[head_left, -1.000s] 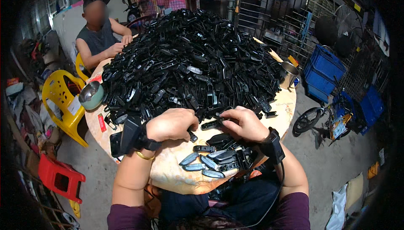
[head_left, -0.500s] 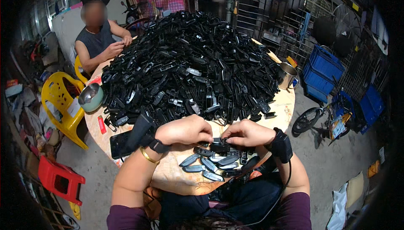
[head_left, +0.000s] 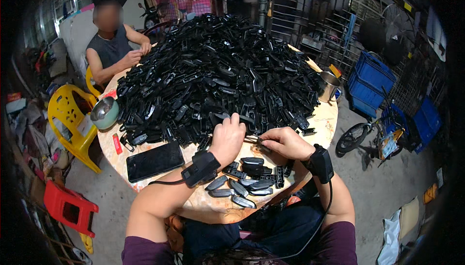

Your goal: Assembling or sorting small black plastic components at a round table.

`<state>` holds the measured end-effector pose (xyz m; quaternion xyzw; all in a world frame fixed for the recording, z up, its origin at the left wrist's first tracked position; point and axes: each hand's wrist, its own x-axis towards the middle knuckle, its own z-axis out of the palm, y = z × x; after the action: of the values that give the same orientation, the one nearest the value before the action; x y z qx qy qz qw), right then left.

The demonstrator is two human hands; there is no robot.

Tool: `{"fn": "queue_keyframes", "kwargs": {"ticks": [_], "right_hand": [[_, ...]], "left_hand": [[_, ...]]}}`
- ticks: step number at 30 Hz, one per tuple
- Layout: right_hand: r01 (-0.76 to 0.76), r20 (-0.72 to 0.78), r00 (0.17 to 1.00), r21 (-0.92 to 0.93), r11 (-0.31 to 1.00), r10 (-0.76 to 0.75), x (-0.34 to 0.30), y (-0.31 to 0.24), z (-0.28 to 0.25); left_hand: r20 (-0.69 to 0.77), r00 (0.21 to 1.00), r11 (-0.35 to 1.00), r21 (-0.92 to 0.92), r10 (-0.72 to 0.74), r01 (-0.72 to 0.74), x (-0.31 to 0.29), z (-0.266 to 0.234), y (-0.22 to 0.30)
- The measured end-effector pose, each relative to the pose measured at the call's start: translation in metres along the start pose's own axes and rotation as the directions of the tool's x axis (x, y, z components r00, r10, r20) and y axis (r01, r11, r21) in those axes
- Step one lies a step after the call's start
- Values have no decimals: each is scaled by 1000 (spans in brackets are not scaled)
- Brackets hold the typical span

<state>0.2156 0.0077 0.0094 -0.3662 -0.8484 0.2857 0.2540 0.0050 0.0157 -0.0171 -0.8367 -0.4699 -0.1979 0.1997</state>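
A large heap of black plastic casings (head_left: 213,76), some with silvery faces, covers most of the round table (head_left: 193,197). My left hand (head_left: 228,138) reaches into the heap's near edge, fingers curled down among the pieces; whatever its fingertips grip is hidden. Just to its right, my right hand (head_left: 289,144) is closed in a pinch around a small black plastic part (head_left: 255,139). Nearer to me lie several elongated casings with grey faces (head_left: 238,187). Beside them sit black frame-like pieces (head_left: 256,169), loosely bunched below my right hand.
A black phone (head_left: 155,161) lies left of my left forearm. A metal bowl (head_left: 104,112) and a metal mug (head_left: 329,86) stand at the table's sides. Another person (head_left: 114,47) sits at the far left, hands together. Around are a yellow chair (head_left: 68,115), red stool (head_left: 70,209) and blue crates (head_left: 370,78).
My left hand has moved up from the near pieces to the heap, uncovering the phone. My right hand has shifted slightly up, away from the bunched pieces.
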Motion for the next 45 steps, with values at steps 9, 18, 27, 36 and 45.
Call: {"fn": "queue_keyframes", "kwargs": {"ticks": [9, 18, 27, 36, 45], "right_hand": [[-193, -296, 923, 203, 960, 248, -7, 21, -11], [89, -141, 982, -259, 962, -129, -6, 6, 11], [-91, -268, 954, 159, 983, 132, -6, 7, -3], [179, -326, 945, 408, 895, -40, -3, -19, 10], [205, -379, 923, 355, 912, -60, -2, -27, 15]], "left_hand": [[24, 999, 998, -59, -21, 23, -5, -12, -2], [-116, 991, 856, -504, 65, -115, -3, -33, 10], [4, 992, 817, -567, 129, -104, -6, -17, -2], [374, 924, -336, -862, 82, 379, 3, -29, -1], [440, 898, -471, -798, -26, 377, 2, -29, 0]]}}
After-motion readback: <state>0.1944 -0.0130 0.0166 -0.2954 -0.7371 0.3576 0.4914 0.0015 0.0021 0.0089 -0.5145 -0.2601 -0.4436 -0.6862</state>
